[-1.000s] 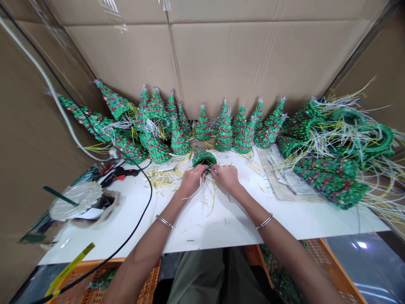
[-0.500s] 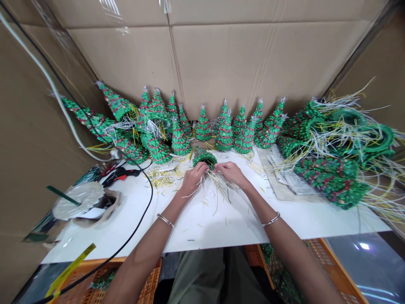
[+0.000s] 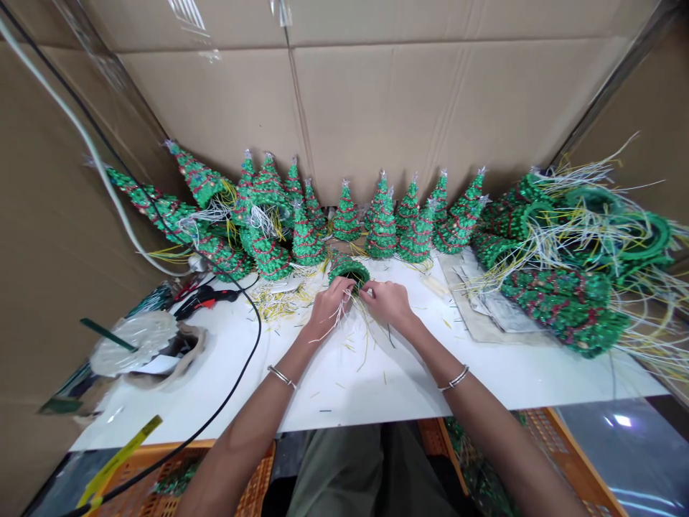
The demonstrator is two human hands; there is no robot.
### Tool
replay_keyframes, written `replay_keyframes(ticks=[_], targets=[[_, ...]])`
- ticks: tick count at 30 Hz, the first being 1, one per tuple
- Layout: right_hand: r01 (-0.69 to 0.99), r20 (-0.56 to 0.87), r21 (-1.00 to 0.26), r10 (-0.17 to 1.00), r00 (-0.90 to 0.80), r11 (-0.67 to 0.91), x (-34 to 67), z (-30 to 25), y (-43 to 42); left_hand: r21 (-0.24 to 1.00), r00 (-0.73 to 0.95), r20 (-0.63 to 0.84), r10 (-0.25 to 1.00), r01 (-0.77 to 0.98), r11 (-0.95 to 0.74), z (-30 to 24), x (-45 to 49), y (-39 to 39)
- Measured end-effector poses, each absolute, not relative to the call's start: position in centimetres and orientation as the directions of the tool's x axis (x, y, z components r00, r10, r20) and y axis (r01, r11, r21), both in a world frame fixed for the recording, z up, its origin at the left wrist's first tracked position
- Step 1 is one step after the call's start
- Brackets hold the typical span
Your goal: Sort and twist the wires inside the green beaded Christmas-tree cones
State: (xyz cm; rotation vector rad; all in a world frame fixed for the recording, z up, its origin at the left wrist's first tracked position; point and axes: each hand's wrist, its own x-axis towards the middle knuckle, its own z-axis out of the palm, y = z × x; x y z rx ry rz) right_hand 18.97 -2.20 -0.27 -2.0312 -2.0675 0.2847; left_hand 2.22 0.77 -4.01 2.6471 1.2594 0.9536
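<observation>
A small green tinsel Christmas tree [image 3: 340,267] lies on its side on the white table, its hollow base facing me. Thin white and yellow wires trail out of that opening. My left hand [image 3: 329,303] is at the left of the opening, fingers pinched on white wires [image 3: 341,316]. At the right of the opening, my right hand [image 3: 386,300] has thumb and forefinger pressed together among the wires; the exact strands between them are too fine to make out.
Finished-looking trees [image 3: 380,226] stand along the cardboard wall [image 3: 377,108]. More trees with long loose wires [image 3: 570,237] are piled right. A glue gun [image 3: 207,298], wire clippings [image 3: 277,301] and a black cable [image 3: 257,337] lie left. Orange crates [image 3: 560,445] sit below the table.
My right hand has moved slightly left, closer to my left hand and the tree's opening. My left hand and the tree have hardly moved.
</observation>
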Motion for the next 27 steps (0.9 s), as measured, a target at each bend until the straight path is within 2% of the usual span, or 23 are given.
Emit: replay_keyframes(ticks=[8,16,19,27], targets=[[0.905,0.006,-0.425,1.0,-0.016,0.017,19.3,0.1,-2.2,0.214,0.522,0.363,0.771,0.759,-0.615,-3.5,2.5,0.4],[0.956,0.101,-0.293,0.995,0.021,0.01,19.1,0.0,-2.5,0.198,0.544,0.259,0.798,0.779,-0.595,-2.1,2.8,-0.4],[0.967,0.114,-0.255,0.993,0.006,0.023,19.0,0.1,-2.6,0.202,0.541,0.266,0.798,0.778,-0.595,-2.0,2.9,-0.4],[0.967,0.051,-0.254,0.999,-0.016,0.029,18.9,-0.4,-2.3,0.266,0.5,0.333,0.799,0.763,-0.589,-3.2,2.8,0.2]])
